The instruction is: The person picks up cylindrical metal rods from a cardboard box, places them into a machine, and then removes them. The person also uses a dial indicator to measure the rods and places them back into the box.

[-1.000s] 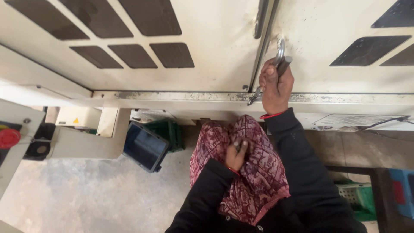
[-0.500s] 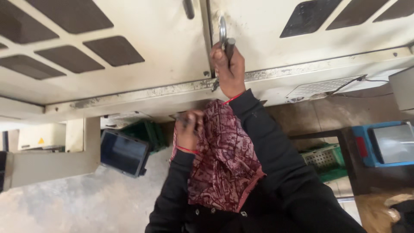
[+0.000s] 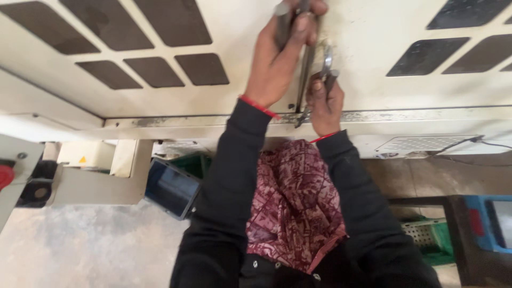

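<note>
Two hands on a cream metal door (image 3: 373, 64): left hand (image 3: 277, 64) grip around a steel handle bar (image 3: 282, 21), right hand (image 3: 324, 104) pinching a slim metal tool (image 3: 326, 61).

Grey concrete floor (image 3: 80, 256), green crate (image 3: 432, 240)

Both arms reach up and forward in black sleeves, each wrist ringed by a thin red band. The left hand (image 3: 277, 58) is raised higher, its fingers (image 3: 304, 24) curled tight in a closed grip, back of the hand toward the camera. The right hand (image 3: 324, 104) sits lower and just beside it, fingers also wrapped shut, wrist bent slightly upward.
</note>
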